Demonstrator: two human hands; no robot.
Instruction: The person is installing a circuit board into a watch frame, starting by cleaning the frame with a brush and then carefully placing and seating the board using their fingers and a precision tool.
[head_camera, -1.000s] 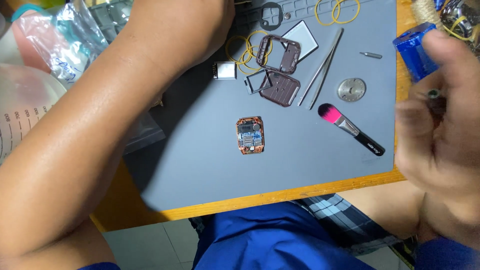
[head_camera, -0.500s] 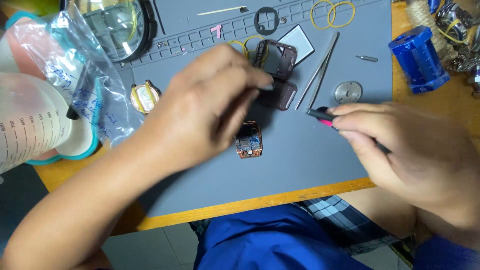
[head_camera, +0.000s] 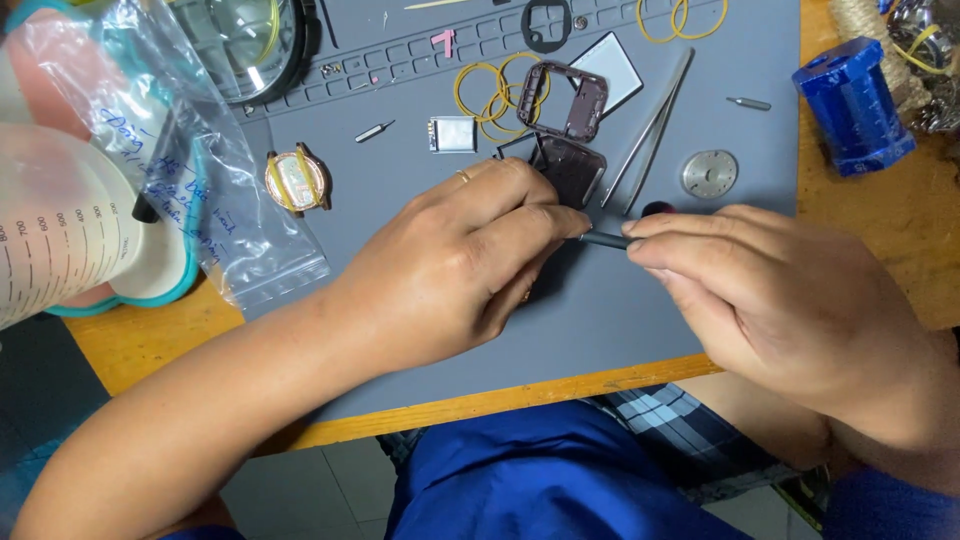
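Grey mat (head_camera: 420, 330) | thin tool (head_camera: 605, 240) between hands (tips touching) | left (head_camera: 470, 255), right (head_camera: 770, 290) both pinch it

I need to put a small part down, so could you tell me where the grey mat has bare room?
Bare mat lies between the round watch, the plastic bag and the left hand, and along the front edge below both hands. It is crowded around the rubber bands, watch cases and tweezers.

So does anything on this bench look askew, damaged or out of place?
Nothing looks damaged or spilled. The dark watch case frame lies tilted across the case back, beside loose yellow rubber bands. Both hands, left and right, pinch a thin dark tool over the grey mat.
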